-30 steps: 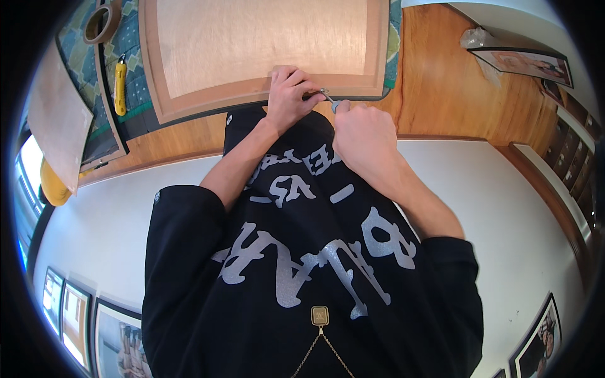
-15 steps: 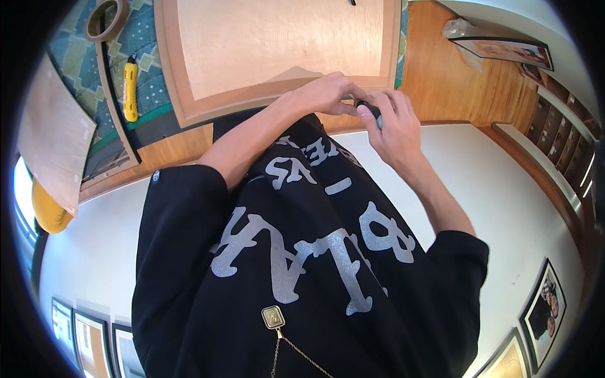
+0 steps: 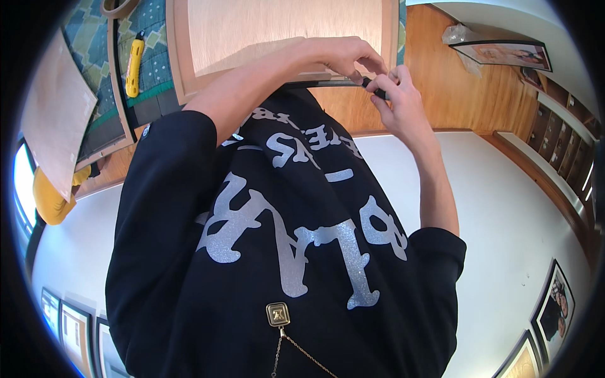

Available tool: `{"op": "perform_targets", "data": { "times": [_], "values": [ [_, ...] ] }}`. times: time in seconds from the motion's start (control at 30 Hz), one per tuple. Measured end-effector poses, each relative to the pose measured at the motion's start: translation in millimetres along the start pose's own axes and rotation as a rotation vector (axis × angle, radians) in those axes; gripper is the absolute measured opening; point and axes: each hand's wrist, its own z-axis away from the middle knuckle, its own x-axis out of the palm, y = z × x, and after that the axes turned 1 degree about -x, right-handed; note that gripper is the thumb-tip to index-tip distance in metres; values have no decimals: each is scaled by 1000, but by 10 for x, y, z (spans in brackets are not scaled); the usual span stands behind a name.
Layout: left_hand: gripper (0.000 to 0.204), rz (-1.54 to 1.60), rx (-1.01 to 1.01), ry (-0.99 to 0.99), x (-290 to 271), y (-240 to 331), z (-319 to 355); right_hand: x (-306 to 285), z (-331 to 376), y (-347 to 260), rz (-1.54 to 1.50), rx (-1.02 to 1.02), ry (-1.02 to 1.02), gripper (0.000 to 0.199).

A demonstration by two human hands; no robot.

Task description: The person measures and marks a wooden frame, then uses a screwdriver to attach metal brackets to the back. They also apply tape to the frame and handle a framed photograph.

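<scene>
A light wooden frame (image 3: 179,63) holding a pale panel lies on a green cutting mat (image 3: 151,38) in front of me. A thin dark strip (image 3: 315,82) runs along the frame's near edge. My left hand (image 3: 343,55) reaches across my chest and pinches the right end of that strip, near the frame's right corner. My right hand (image 3: 400,94) is just beside it, fingers closed on a small dark tool (image 3: 377,91) whose tip meets the strip. The fingertips of both hands nearly touch. My black printed shirt hides the lower part of the bench.
A yellow utility knife (image 3: 134,63) and a tape roll (image 3: 116,6) lie on the mat left of the frame. A brown board (image 3: 57,120) leans at far left. A framed picture (image 3: 504,53) rests on the wooden surface at right, with shelves (image 3: 561,145) beyond.
Both hands have moved rightward along the frame's near edge, from its middle to the right corner. My left arm now stretches further across my chest.
</scene>
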Motion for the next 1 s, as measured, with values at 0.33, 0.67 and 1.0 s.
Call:
{"op": "perform_targets", "data": {
  "times": [0.33, 0.67, 1.0],
  "values": [
    [30, -269, -162, 58, 90, 124, 16, 15, -82, -39, 292, 74, -64, 21],
    [30, -336, 35, 309, 207, -322, -12, 18, -208, -44, 477, -164, 25, 23],
    [38, -175, 46, 254, 224, -186, 49, 22, -125, 393, 210, -540, 94, 16]
  ]
}}
